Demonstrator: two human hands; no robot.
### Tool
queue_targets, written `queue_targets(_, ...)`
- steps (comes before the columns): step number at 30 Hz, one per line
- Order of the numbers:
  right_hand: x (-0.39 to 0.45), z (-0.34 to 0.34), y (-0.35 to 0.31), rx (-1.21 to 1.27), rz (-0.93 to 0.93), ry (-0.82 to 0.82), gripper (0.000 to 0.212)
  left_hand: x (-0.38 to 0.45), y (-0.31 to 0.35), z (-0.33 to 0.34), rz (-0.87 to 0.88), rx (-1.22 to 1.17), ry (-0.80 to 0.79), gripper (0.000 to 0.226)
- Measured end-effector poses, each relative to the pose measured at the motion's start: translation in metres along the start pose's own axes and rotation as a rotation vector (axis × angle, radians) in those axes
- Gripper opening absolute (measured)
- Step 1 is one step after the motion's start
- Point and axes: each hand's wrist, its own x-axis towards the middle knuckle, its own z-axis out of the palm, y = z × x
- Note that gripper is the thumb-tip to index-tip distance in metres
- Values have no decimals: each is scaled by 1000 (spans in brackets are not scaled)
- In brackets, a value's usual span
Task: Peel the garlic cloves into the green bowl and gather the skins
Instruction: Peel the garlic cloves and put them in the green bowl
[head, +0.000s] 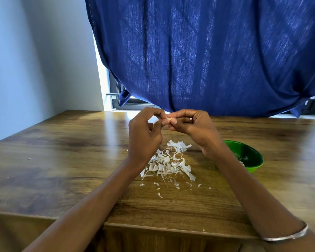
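A garlic clove (169, 119) is held raised above the wooden counter (62, 160), pinched between the two hands at the far side of the work area. Only a small pale tip of it is seen between the fingertips; whether skin is left on it cannot be told. The right hand (191, 126) is curled round the clove, with thumb and forefinger closed on it, and a ring (191, 119) is worn on one of its fingers. The left hand (145, 131) is brought up against it, its fingers (157, 115) bent and its thumb and forefinger nipped on the clove's end.

Below the hands, a loose heap of white garlic skins (168, 163) is spread on the counter, with smaller flakes scattered nearer the counter's front edge. The green bowl (251, 157) is set on the counter to the right of the heap, partly hidden behind the right forearm; its contents cannot be made out clearly. A thin silver bangle (287, 236) is worn low on the right forearm. Behind the counter a dark blue curtain (207, 51) is hung across a window.
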Motion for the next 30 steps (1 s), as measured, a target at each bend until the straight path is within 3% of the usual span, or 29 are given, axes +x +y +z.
queue_targets(14, -4, 11, 2, -13, 31, 31, 11, -3, -10, -1, 145, 156, -10, 30)
queue_targets(30, -7, 23, 6, 159, 77, 67, 9, -7, -5, -1, 232, 198, 7, 33)
